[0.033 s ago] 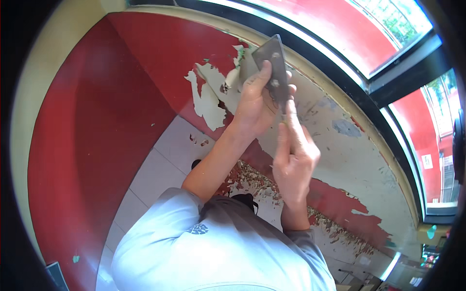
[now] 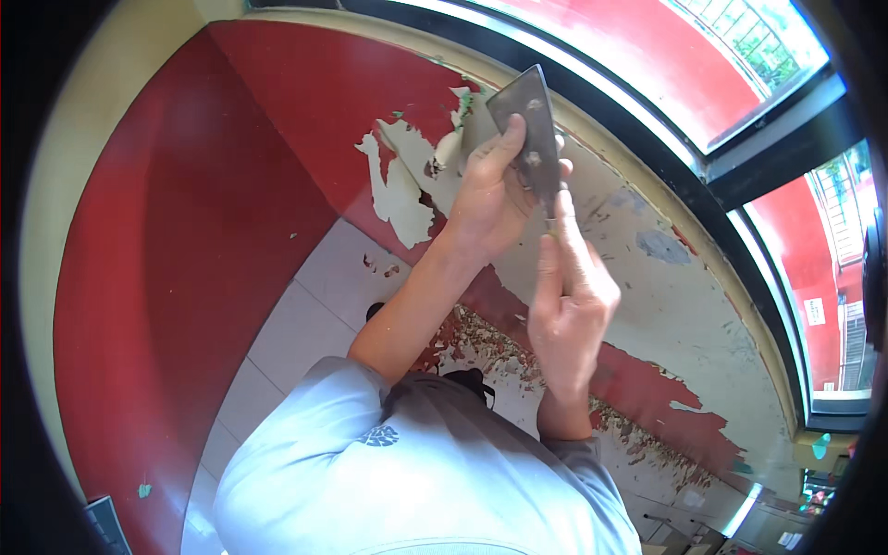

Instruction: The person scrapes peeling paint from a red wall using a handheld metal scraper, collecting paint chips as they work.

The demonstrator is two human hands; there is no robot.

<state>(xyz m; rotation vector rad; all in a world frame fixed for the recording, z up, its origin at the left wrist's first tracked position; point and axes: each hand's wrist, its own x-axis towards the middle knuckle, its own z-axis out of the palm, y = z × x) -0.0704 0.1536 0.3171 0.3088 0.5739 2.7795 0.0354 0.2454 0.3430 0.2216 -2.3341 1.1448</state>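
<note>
At one o'clock the left hand (image 2: 487,202) is pinching a scraper (image 2: 536,139); the curled right hand (image 2: 575,305) is gripping its lower end.

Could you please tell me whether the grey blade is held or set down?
Held: the left hand pinches the blade, and the right hand is at its narrow end.
</note>
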